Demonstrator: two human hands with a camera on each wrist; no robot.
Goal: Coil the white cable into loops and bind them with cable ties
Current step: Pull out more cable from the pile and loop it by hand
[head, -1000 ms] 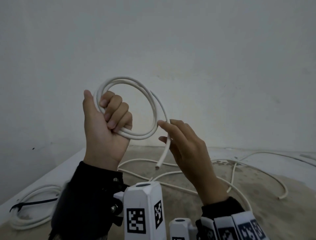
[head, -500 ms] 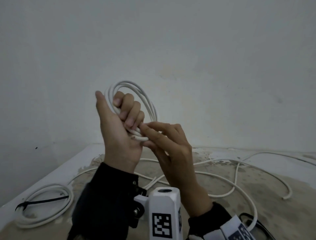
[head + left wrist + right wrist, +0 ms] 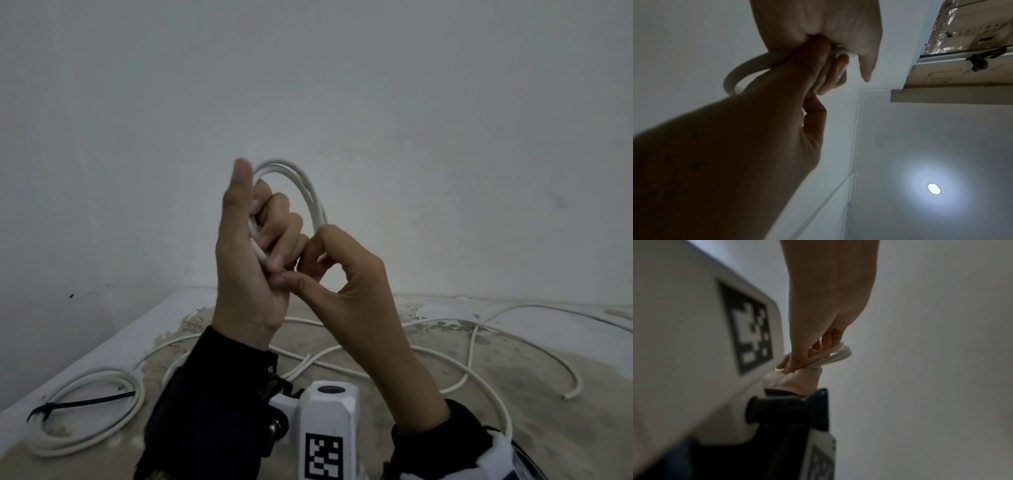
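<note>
Coiling looks finished: left hand clenches the white cable, right hand pinches its loops. Binding with a tie likely follows.

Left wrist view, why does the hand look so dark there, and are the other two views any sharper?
Left wrist view: the ceiling lamp shines into the lens, so the left hand is a backlit, soft silhouette. Right wrist view: the tagged camera housing up close is blurred; the coiled cable is only fairly sharp. Head view: dim, even light; hands and coil clearest here.
</note>
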